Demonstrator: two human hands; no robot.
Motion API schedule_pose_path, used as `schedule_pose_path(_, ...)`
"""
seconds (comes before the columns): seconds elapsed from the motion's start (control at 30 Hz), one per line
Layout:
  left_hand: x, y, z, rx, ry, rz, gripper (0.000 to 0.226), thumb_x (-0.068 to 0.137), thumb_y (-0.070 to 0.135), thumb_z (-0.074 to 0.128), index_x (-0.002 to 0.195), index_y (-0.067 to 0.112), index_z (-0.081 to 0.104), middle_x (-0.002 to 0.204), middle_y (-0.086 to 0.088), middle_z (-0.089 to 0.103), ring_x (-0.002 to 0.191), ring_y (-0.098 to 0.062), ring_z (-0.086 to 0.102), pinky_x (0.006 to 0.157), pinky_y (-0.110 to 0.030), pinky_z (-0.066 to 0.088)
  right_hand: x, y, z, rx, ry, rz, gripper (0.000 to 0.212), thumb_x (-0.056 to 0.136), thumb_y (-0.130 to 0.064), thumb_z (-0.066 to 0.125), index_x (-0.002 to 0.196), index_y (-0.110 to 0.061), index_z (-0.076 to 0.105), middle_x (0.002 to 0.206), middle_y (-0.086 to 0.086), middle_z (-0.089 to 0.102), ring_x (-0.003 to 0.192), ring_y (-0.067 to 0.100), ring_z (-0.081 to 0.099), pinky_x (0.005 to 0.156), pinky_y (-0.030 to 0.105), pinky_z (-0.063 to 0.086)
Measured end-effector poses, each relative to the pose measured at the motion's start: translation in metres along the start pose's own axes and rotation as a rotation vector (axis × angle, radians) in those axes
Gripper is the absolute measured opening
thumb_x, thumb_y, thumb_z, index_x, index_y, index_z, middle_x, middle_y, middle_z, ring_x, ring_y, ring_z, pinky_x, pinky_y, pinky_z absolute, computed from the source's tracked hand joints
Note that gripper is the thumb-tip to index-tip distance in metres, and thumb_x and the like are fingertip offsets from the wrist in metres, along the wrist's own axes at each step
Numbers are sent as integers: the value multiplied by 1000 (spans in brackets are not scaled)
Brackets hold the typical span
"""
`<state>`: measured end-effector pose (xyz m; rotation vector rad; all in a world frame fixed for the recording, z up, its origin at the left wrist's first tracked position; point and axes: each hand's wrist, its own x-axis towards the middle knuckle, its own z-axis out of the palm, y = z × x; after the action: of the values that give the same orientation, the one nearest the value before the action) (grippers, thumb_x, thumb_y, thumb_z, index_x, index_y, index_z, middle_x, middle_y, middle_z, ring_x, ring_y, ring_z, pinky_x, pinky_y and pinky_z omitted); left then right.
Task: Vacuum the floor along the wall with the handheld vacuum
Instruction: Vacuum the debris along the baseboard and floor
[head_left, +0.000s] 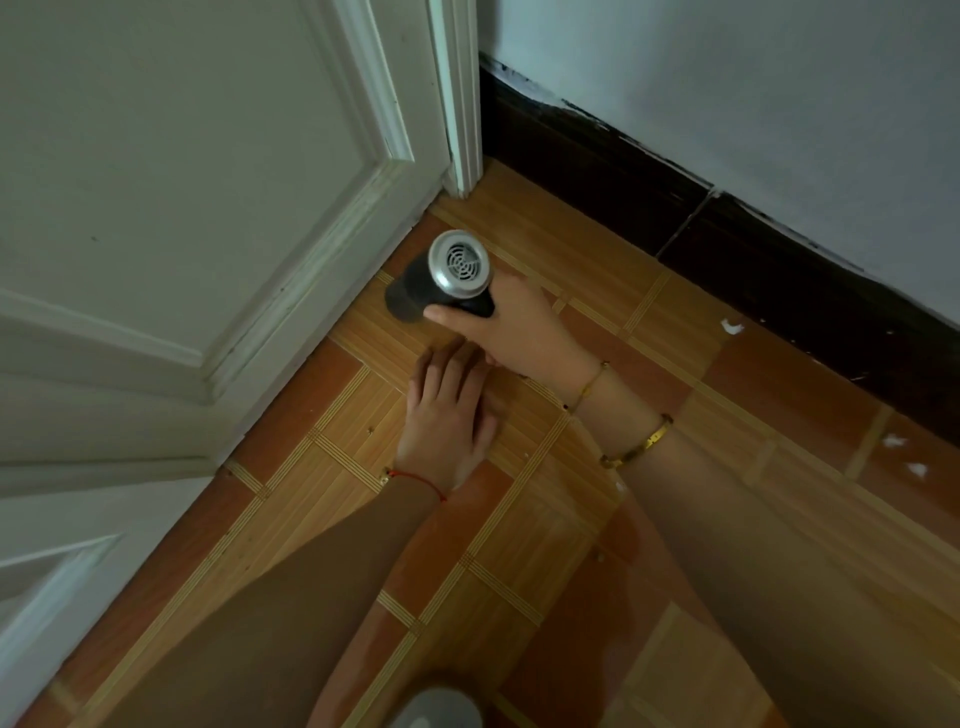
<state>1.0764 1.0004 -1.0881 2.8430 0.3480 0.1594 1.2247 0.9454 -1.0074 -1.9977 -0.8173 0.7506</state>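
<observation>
Head view: A handheld vacuum (441, 278) is held nose-down by the right hand (519, 327), fingers wrapped around its dark body, in the corner where a white door (182, 208) meets the dark baseboard (727, 228). The vented silver rear end is turned up toward the camera, so the intake end, hidden underneath, is judged to be at or just above the tiled floor (571, 519), close to the door's bottom edge. The steep angle appears chosen to get suction into the tight corner; contact w/ the floor cannot be confirmed. The left hand (447, 415) is laid flat, fingers spread and gripping nothing, on the tiles just beside and below the right hand, prob. as a brace for a person leaning low. The hands are close together but not joined. Small white scraps (732, 326) are seen along the baseboard, further right, well apart from the vacuum; more scraps (893, 441) lie nearer the frame's right edge. Judged from these, most of the wall strip is not yet cleaned, w/ work at its corner end.
</observation>
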Motion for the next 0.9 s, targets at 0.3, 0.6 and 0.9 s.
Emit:
schedule_pose_path(0.3, 0, 1, -4, -33, 1, 5, 53, 97, 31, 40, 145, 11, 46, 150, -9, 44, 144, -30, 34, 120, -54, 21, -22, 29, -45, -14, 409, 167, 64, 81, -53, 71, 130, -14, 56, 113, 0, 70, 91, 15, 69, 77, 31, 59)
schedule_pose_path(0.6, -1, 2, -3, -46, 31, 16, 51, 98, 29, 45, 145, 12, 44, 150, -9, 44, 143, -28, 34, 120, -54, 22, -64, 31, -49, -24, 334, 198, 55, 83, -49, 71, 125, -17, 57, 105, -4, 68, 76, 9, 63, 67, 29, 56)
schedule_pose_path(0.9, 4, 15, -6, 18, 13, -62, 50, 96, 28, 41, 143, 11, 46, 143, -12, 49, 138, -30, 40, 119, -54, 24, -99, 42, -69, -39, 411, 263, 61, 84, -49, 71, 132, -17, 54, 117, 1, 68, 95, 20, 67, 79, 26, 52)
